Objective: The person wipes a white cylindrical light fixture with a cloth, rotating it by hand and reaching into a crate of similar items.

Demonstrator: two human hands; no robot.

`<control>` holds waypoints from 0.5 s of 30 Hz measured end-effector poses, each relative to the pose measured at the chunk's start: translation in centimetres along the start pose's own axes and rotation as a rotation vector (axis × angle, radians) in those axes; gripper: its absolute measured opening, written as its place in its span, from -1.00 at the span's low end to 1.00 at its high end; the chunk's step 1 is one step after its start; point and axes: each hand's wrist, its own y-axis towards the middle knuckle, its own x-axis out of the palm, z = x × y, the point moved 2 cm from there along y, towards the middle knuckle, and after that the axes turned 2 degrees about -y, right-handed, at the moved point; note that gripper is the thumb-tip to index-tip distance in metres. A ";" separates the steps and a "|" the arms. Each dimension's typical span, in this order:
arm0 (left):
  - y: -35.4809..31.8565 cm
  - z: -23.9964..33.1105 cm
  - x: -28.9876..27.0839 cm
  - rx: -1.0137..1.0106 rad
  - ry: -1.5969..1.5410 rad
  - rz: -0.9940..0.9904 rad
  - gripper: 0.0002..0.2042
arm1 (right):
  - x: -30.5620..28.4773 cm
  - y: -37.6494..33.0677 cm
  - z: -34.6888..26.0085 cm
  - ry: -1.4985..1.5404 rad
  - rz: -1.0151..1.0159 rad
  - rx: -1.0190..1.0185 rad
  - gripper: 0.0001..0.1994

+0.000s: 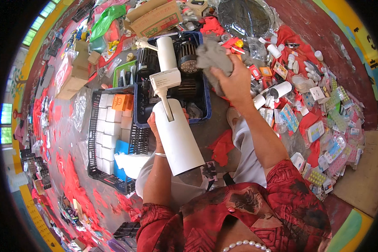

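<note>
A white cylindrical track light is held up in front of my body, its stem and adapter box pointing away from me. My left hand is closed around it from behind and the left side; most of its fingers are hidden by the lamp. In my right hand is a crumpled grey cloth, bunched between thumb and fingers, apart from the lamp. Beyond both hands stands a blue crate with more lamps: another white track light and several dark finned ones.
Left of the blue crate, a black slatted crate holds rows of small white boxes and an orange box. A green basket sits behind it. Packaged goods lie piled on the right, and an open cardboard box at the back.
</note>
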 end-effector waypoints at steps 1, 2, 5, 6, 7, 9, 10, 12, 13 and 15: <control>0.1 -0.2 -0.4 -0.018 0.022 0.009 -0.21 | 0.3 -0.5 -1.6 0.062 -0.096 0.008 -0.50; 0.1 -0.4 -0.6 -0.010 0.085 0.012 -0.21 | 1.1 -1.1 -2.8 0.059 -0.151 -0.153 -0.45; 0.1 -0.3 0.0 0.217 0.166 0.185 -0.37 | 4.2 -4.5 -4.3 -0.152 -0.559 -0.433 -0.50; 0.0 -0.2 0.2 0.171 0.101 0.067 -0.40 | 4.5 -4.8 -3.7 -0.171 -0.542 -0.460 -0.50; -0.4 -0.2 0.0 0.131 0.032 -0.046 -0.43 | 4.7 -5.1 -2.6 -0.186 -0.531 -0.493 -0.51; -0.5 0.2 -0.1 0.035 -0.140 -0.101 -0.35 | 4.5 -5.1 -0.2 -0.230 -0.452 -0.439 -0.54; -0.5 0.5 0.8 -0.017 -0.246 -0.033 -0.24 | 4.2 -4.9 1.1 -0.258 -0.381 -0.347 -0.57; -1.4 1.2 1.3 -0.050 -0.450 0.001 -0.15 | 3.5 -3.8 2.3 -0.233 -0.351 -0.138 -0.65; -1.5 1.4 1.4 -0.094 -0.507 -0.013 -0.14 | 3.0 -2.7 2.1 -0.184 -0.390 -0.023 -0.68; -1.3 1.5 2.0 -0.183 -0.621 -0.046 -0.12 | 2.9 -1.8 0.7 0.055 -0.442 0.080 -0.71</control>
